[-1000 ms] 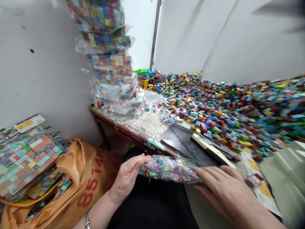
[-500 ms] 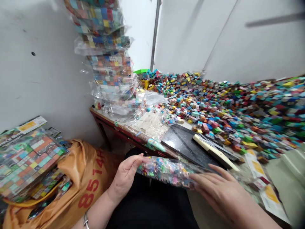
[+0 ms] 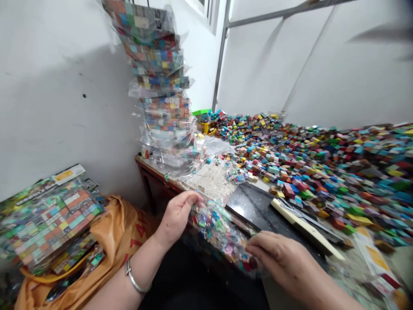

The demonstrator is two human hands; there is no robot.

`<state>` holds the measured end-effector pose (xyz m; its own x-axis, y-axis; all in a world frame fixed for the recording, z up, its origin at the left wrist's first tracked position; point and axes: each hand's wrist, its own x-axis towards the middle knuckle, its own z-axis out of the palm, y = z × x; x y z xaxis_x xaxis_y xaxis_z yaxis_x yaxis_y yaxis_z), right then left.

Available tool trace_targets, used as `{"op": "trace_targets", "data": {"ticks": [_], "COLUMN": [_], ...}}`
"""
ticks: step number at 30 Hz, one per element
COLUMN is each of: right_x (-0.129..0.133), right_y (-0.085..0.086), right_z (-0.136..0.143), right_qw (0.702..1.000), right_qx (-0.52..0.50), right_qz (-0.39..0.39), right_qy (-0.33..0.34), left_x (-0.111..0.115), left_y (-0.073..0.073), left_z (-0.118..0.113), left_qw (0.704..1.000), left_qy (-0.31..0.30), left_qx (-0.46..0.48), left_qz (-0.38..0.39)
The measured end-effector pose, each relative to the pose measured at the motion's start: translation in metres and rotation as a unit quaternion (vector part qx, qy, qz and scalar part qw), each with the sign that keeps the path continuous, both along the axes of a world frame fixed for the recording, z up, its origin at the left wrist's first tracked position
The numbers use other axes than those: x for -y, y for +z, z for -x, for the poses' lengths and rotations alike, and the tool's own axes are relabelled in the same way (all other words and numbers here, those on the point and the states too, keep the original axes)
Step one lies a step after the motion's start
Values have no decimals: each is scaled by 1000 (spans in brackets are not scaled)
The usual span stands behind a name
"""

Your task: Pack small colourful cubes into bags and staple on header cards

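Note:
Between my hands, over my lap, is a clear plastic bag (image 3: 214,226) packed with small multicoloured pieces, too small to name. My left hand (image 3: 177,215), with a silver bangle at the wrist, pinches the bag's upper left corner. At the lower right end, my right hand (image 3: 277,254) has its fingers closed on the bag's edge. The bag slants down to the right. Just beyond it lies a black board (image 3: 250,202) on the table (image 3: 211,178), with a cream-handled tool (image 3: 306,226) across its right side.
A tall stack of plastic-wrapped packs of coloured blocks (image 3: 164,103) stands on the table's left end. Small coloured boxes (image 3: 290,163) are heaped along the wall. At lower left, an orange sack (image 3: 119,241) holds flat wrapped packs (image 3: 61,224).
My right hand has closed from flatter, outstretched fingers onto the bag's end. The bag has tilted so more of its face shows. The view has shifted up and left.

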<state>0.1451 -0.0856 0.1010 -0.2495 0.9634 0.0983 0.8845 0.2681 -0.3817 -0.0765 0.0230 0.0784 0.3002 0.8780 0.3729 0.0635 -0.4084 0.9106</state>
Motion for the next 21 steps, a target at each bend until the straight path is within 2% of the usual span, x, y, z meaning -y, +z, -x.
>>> {"op": "trace_targets", "data": {"ticks": [4,6,7,9,12,14,16,18,19,21], "right_x": [0,-2,-3,-4,2,11,21,29,33,46], "right_y": [21,22,18,4,-20,-26,-21,-10,-3,11], "right_z": [33,48,55,63,68,67,64,51,39,0], "right_qw": [989,982,980,976,978,982,986,990,991,980], "right_qx": [-142,-181,-195,-212,-201,-177,-148,-122,-107,-52], "right_qz": [21,4,-2,-5,7,15,26,16,-4,-70], "right_qy": [-36,-44,-46,-45,-45,-61,-66,-63,-80,-179], "left_x": [-37,-51,-55,-57,-50,-44,-41,-43,-45,-50], "left_y": [46,59,60,52,24,7,-3,-6,-7,-7], "left_z": [2,2,1,-2,-5,-8,-12,-19,-22,-29], "left_qw": [997,993,992,990,992,995,994,991,989,990], "left_qy": [-15,-43,-54,-64,-51,-31,-32,-37,-41,-35], "left_qx": [-42,-68,-78,-92,-99,-87,-101,-123,-133,-124], "left_qz": [-64,-85,-89,-84,-57,-50,-42,-43,-40,-57]}}
